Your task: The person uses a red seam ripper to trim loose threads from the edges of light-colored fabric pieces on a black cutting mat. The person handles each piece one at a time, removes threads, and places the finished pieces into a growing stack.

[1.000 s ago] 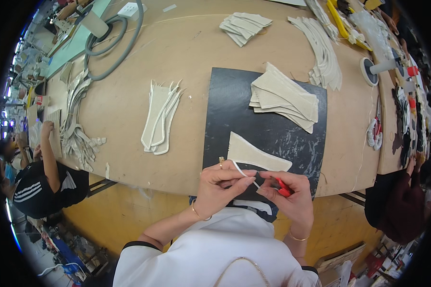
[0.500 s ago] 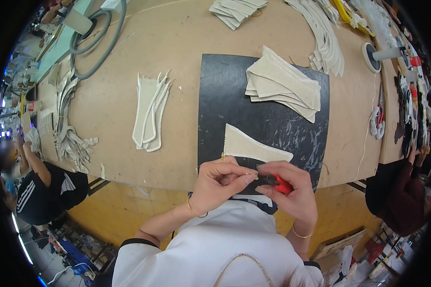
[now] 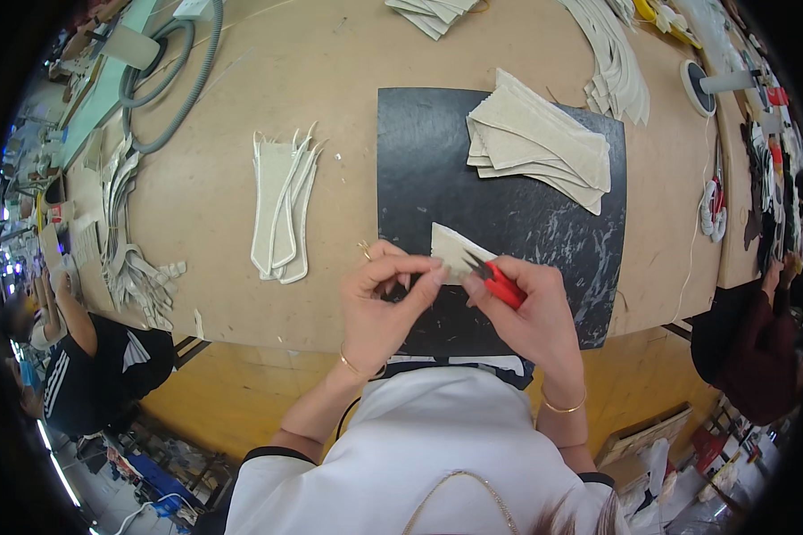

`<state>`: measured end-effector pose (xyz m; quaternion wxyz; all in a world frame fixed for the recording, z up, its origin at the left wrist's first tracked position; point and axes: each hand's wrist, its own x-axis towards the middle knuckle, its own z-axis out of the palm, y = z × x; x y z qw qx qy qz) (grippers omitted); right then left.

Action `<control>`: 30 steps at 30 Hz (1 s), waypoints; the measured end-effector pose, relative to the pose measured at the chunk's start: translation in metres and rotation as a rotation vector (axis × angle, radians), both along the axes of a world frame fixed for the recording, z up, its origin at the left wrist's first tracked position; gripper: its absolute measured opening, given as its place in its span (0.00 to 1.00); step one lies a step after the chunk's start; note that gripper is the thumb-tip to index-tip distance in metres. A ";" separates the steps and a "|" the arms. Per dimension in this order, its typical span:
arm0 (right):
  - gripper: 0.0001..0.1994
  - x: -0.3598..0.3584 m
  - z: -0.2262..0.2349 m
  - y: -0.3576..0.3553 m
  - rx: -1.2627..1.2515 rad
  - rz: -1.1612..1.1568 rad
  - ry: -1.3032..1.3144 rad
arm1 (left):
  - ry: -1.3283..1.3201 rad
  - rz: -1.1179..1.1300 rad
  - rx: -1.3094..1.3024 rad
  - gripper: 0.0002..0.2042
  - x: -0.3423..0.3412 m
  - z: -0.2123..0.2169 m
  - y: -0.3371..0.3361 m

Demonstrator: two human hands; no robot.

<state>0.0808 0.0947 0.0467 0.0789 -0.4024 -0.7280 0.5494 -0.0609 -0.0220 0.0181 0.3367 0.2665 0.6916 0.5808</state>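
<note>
From the head camera, you are pinching the near edge of a pale fabric piece (image 3: 453,251) between the thumb and fingers of your left hand (image 3: 385,299), just above the black cutting mat (image 3: 419,169). Your right hand (image 3: 531,312) is gripping red thread snips (image 3: 495,281), blades touching that edge. The piece looks light, thin and floppy, so you are better off holding it close beside the blades, where it stays taut.

Red snips (image 3: 501,283) meet a beige cloth piece (image 3: 452,251) on a black mat (image 3: 544,223) with white scuffs. The table (image 3: 205,196) is tan; a stack (image 3: 540,143) and strips (image 3: 281,209) are beige.
</note>
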 end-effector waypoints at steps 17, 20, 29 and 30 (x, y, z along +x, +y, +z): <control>0.20 -0.039 -0.016 0.010 0.151 -0.081 -0.354 | 0.445 0.143 -0.103 0.08 -0.017 -0.047 0.025; 0.20 -0.041 -0.014 0.012 0.116 -0.079 -0.402 | 0.436 0.151 -0.111 0.08 -0.016 -0.047 0.025; 0.19 -0.043 -0.015 0.012 0.115 -0.077 -0.424 | 0.456 0.143 -0.135 0.08 -0.016 -0.045 0.026; 0.20 -0.043 -0.016 0.012 0.121 -0.079 -0.424 | 0.455 0.143 -0.140 0.08 -0.016 -0.045 0.026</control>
